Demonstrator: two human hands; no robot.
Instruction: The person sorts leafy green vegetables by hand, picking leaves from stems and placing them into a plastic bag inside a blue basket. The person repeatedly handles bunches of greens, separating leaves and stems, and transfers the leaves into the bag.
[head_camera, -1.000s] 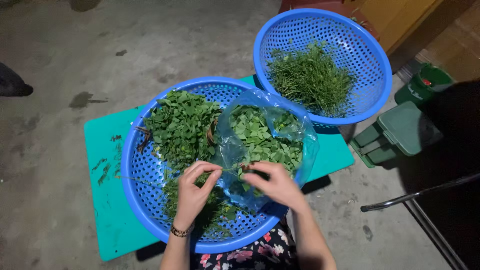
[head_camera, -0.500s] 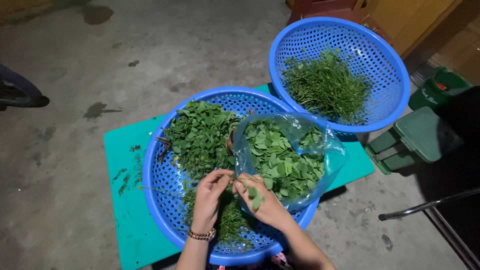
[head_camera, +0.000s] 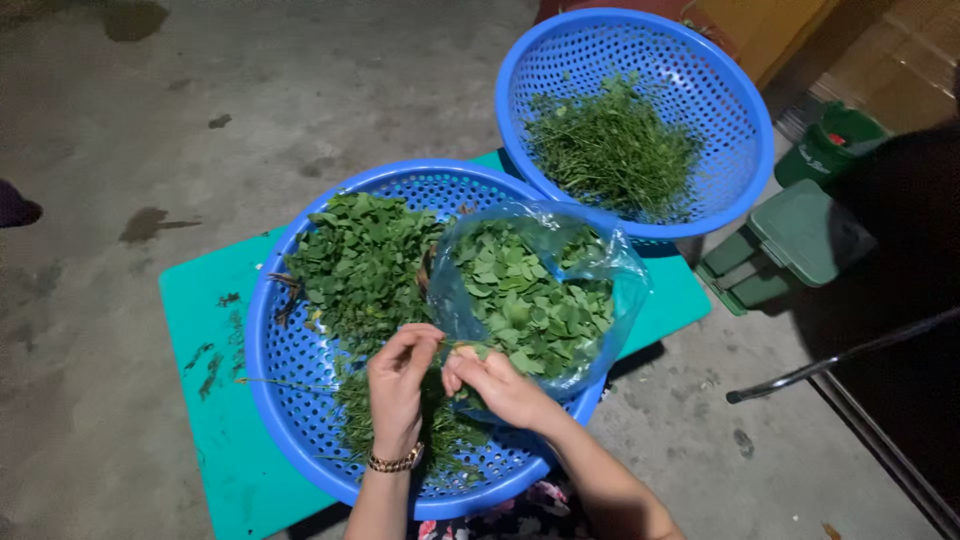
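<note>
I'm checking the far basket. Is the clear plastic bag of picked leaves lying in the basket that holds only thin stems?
No, the plastic bag lies in the near basket, beside the leafy pile, while the far basket holds only the stems.

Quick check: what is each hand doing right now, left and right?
Left hand: fingers pinched shut on a thin green sprig.
Right hand: pinched on the same sprig, beside the bag of leaves.

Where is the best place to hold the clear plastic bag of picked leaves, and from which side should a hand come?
Probably the free upper rim of the plastic bag, from above on the far side. The bag lies open and slumped inside the near blue basket, leaves piled loosely, so gripping lower would likely spill them. The left hand and right hand crowd the near edge.
</note>
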